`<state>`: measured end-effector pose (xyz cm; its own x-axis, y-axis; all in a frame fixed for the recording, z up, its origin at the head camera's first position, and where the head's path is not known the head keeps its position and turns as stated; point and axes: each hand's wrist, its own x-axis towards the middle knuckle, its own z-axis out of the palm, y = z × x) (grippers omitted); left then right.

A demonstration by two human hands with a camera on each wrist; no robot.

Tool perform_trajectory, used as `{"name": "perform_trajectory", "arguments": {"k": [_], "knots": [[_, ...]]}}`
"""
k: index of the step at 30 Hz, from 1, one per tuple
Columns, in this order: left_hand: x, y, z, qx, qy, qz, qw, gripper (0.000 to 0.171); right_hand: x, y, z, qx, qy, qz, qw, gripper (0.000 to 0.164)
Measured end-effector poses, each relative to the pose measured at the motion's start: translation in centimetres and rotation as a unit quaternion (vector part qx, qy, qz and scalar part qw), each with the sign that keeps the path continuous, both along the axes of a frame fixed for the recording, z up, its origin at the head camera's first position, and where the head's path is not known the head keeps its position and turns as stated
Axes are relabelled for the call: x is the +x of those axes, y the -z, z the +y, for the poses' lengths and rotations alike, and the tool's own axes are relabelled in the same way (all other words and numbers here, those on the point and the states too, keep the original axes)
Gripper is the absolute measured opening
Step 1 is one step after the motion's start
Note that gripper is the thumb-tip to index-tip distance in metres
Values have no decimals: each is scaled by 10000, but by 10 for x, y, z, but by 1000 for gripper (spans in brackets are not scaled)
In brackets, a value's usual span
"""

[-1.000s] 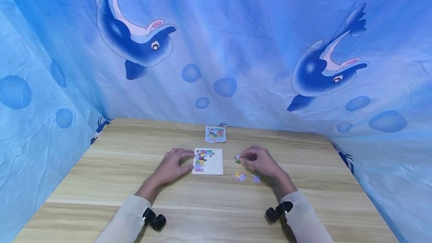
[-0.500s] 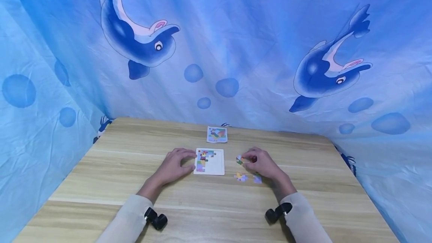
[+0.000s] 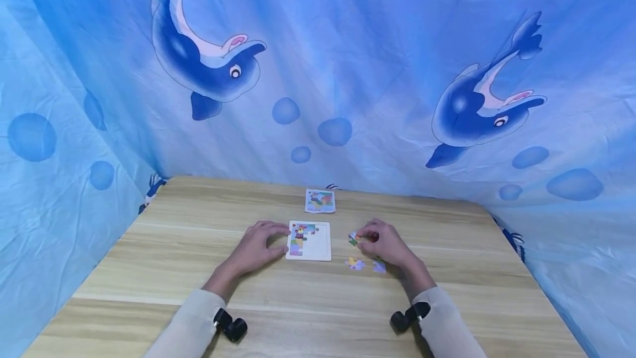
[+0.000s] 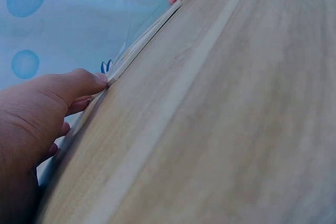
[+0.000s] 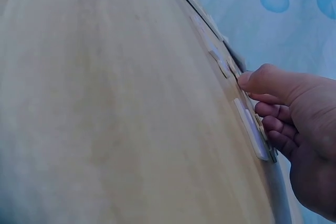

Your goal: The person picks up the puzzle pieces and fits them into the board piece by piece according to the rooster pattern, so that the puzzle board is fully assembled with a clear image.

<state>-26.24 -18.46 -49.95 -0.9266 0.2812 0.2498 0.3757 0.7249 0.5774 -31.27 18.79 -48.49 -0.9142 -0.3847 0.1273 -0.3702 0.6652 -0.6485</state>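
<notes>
A puzzle piece (image 3: 353, 239), right of the frame's lower centre, was pinched by the right hand (image 3: 385, 243) near loose pieces (image 3: 355, 263); the left hand (image 3: 257, 245), relaxed, touched the puzzle tray (image 3: 317, 248) by its left edge on the bench (image 3: 308, 305).

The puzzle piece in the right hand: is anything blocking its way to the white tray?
Nothing visible is. In the head view, only tabletop shows between the puzzle piece and the white tray; the loose pieces lie nearer the person, and the left hand is at the tray's opposite edge.
</notes>
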Motion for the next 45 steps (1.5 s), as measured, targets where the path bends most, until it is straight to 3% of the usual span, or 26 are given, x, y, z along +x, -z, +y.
{"name": "perform_trajectory", "arguments": {"k": [9,21,33,45], "knots": [[0,1,1,24,19,-52,10000,43,1,-4,-5,-177,-50,-96,9998,23],[-2,0,1,37,14,-7,10000,41,-3,-4,-31,-499,-494,307,9971,23],[-1,0,1,22,14,33,10000,40,2,-6,-63,-365,-776,180,9962,21],[-1,0,0,6,8,45,10000,41,-4,-4,-89,-224,-1133,235,9930,21]]}}
